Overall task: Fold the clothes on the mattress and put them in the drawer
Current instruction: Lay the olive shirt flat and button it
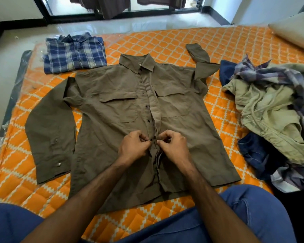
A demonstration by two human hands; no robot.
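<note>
Mattress point(174, 42): orange quilted, bare strips between the clothes and along its far edge.
Shirt point(123, 106): olive, flat at centre, front up, left sleeve spread, right sleeve bent up.
Pile point(274, 109): unfolded clothes just right of the shirt.
Plaid shirt point(75, 53): folded, far left corner.
Pillow point(295, 30): far right.
Left hand point(132, 146): pinches the placket beside a button.
Right hand point(174, 146): pinches the opposite edge.

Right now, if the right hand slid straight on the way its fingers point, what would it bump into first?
The right hand points left across the olive-brown button-up shirt, so it would probably meet the left hand first, just across the placket.
</note>
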